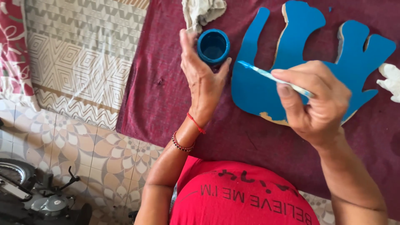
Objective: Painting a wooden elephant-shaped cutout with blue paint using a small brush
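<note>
**Blue paint, brush and cutout on maroon cloth**

Left hand (pixel 203 81) curled around small blue paint pot (pixel 213 46), fingers wrapped about its side, open mouth facing up. Right hand (pixel 315 98) pinching thin paintbrush (pixel 273 78) between thumb and fingertips, blue-tipped bristles aimed toward the pot, crossing above the blue-painted wooden cutout (pixel 291 62). Cutout flat just right of the pot, bare wood showing along its near edge, partly hidden by right hand. Crumpled grey rag (pixel 203 11) just beyond the pot. White rag (pixel 391 81) past cutout's far right. Maroon cloth (pixel 158 91) beneath everything.
</note>
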